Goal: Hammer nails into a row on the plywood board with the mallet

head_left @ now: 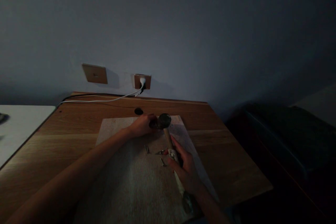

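Observation:
My right hand (186,169) is closed around the pale, worn wooden handle of a hammer (165,121), whose dark round head points up and away from me. My left hand (143,125) reaches to the left side of the hammer head, fingers bent. Its fingertips are partly hidden in shadow by the dark metal, so what they pinch is unclear. Below lies a wooden board (126,178). Several small metal screws or nails rest on it: a pair (146,149) in the middle, one (163,162) nearer me, and another (159,152) by my right fingertips.
The board sits on a wooden table (231,161) against a grey wall. At the back, a white cable (105,101) and a black one run to a wall socket (142,81). A round dark hole (138,111) is in the tabletop. A white surface (23,126) adjoins left.

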The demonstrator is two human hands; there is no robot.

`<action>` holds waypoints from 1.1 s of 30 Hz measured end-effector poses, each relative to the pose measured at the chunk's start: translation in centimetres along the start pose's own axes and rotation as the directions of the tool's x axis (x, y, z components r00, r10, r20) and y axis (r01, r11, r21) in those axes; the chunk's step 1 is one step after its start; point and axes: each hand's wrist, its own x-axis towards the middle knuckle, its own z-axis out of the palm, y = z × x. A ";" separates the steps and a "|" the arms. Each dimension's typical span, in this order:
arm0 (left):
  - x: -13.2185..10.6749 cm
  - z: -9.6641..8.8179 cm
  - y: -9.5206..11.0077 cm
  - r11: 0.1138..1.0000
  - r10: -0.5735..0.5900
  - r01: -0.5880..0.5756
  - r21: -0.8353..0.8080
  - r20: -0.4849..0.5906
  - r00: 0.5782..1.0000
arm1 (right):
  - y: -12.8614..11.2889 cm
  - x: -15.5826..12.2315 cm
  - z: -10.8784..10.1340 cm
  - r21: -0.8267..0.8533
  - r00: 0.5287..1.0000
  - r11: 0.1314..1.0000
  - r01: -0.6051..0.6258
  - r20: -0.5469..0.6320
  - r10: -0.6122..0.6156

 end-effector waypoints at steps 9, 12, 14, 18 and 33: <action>0.0 -0.2 0.2 1.000 -0.005 0.005 0.018 0.002 1.000 | -0.2 0.0 -0.1 -0.010 1.000 1.000 -0.023 -0.007 0.023; 0.0 -0.2 0.1 1.000 0.005 -0.005 0.016 0.002 1.000 | -0.2 -0.1 -0.2 -0.033 1.000 0.999 -0.015 -0.015 0.015; 0.0 -0.2 0.1 1.000 0.006 -0.007 0.023 0.002 1.000 | -0.3 -0.1 -0.2 -0.045 1.000 0.999 -0.027 -0.009 0.026; 0.0 -0.1 0.0 1.000 0.014 -0.014 0.020 0.001 1.000 | -0.2 0.0 -0.1 -0.016 1.000 1.000 -0.015 -0.002 0.015; -1.7 -6.3 3.5 1.000 0.014 -0.022 0.013 0.433 0.901 | -0.3 -0.2 0.0 0.130 0.981 0.989 -0.071 -0.170 0.093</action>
